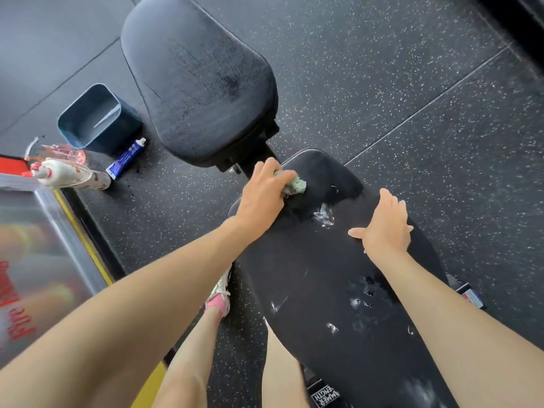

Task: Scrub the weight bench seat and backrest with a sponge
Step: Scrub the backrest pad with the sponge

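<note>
Left hand [260, 198] grips sponge [295, 185] on backrest [323, 290], right hand [385, 228] nearby.

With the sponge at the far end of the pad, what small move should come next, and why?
Probably the left hand should draw the sponge toward the body, over the white foam smears just beside it on the long pad. They look unwiped, and the right hand rests flat on the pad.

Upside-down white letters "MMER" over "ENGTH" are shown on a black label [325, 397] under the near end of the long bench pad [318, 275]; other lettering cannot be read.
</note>
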`<move>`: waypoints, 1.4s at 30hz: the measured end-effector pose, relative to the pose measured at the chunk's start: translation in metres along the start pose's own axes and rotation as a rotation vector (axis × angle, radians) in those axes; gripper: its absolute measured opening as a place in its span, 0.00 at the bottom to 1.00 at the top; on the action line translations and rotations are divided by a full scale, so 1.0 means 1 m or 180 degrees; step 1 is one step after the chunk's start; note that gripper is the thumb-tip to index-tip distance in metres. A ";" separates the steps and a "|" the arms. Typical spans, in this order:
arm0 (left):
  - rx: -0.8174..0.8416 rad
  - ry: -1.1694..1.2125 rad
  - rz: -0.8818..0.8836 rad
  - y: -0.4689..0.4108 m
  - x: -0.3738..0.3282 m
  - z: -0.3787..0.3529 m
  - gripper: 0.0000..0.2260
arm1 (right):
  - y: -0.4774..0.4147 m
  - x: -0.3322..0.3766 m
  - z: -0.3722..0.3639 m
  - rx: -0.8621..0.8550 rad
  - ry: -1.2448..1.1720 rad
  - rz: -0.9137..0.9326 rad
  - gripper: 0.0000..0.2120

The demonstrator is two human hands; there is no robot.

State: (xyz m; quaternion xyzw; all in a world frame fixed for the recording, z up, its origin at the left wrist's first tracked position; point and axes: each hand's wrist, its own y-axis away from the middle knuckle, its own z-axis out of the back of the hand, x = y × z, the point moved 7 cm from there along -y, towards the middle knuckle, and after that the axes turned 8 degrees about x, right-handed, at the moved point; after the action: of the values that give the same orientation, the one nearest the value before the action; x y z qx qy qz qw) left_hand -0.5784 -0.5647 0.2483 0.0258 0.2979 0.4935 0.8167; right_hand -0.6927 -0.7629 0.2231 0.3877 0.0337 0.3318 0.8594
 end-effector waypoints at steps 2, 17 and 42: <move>-0.0043 0.0003 -0.0005 -0.018 -0.011 0.003 0.22 | -0.002 -0.001 0.000 -0.0020 -0.0009 0.0011 0.46; -0.0366 0.0334 0.0360 0.020 0.034 0.008 0.22 | 0.001 -0.002 -0.001 -0.0069 -0.0030 0.0152 0.45; 0.0097 -0.0323 -0.0510 0.075 -0.006 -0.028 0.20 | 0.006 0.002 0.004 0.0003 0.0028 0.0187 0.45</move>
State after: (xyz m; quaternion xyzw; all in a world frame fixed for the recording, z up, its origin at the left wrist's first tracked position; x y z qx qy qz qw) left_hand -0.6540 -0.5384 0.2531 0.0393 0.2648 0.4201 0.8671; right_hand -0.6933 -0.7611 0.2307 0.3874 0.0262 0.3586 0.8489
